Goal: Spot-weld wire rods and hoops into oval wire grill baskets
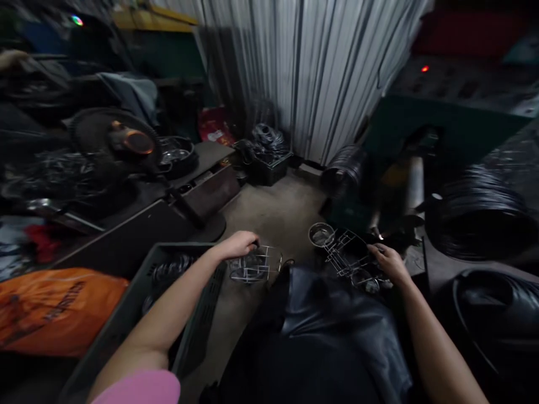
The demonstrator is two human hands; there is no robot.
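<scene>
My left hand is closed on a small wire rack, a silvery grid with a rounded outline, hanging beside a green plastic crate. On the other side, my right hand pinches the edge of a second wire rack, which is tilted in front of a dark machine. A round metal bowl or ring lies by that rack's far corner. More round wire pieces show below the right fingers, too dim to make out fully. Dark, shiny cloth covers my lap between the arms.
Dark wire parts lie in the green crate, beside an orange sack. A fan stands at left. Large wire coils and a green machine occupy the right. A crate of wire sits near the corrugated wall.
</scene>
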